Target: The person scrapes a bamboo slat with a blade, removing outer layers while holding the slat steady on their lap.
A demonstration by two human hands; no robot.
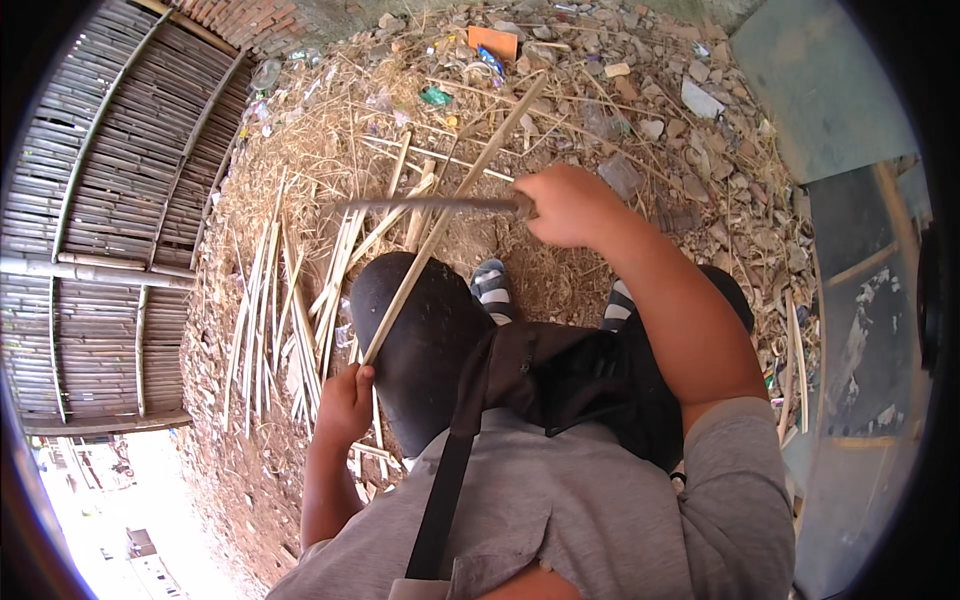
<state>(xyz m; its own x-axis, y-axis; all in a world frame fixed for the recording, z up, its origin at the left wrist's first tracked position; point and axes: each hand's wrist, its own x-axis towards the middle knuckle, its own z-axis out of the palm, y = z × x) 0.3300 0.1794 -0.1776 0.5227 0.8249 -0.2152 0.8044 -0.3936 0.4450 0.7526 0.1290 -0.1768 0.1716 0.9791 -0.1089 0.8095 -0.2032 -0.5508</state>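
Note:
My left hand (347,402) is closed around the near end of a long bamboo strip (412,275). The strip slants up and away to the right, passing over my left knee. In my right hand (568,205) is the handle of a knife with a long, thin, dark blade (400,204). The blade points left and crosses the strip beyond my knee; whether it touches the strip I cannot tell. Most of the handle is hidden by my fingers. Several pale split bamboo strips (262,300) lie on the ground left of my knee.
A bamboo-slat wall (120,190) stands at the left. Straw, stones and litter cover the ground ahead, with an orange block (493,42) and a clear plastic container (620,175) among them. Grey and dark panels (865,300) rise at the right. A black bag (560,375) rests on my lap.

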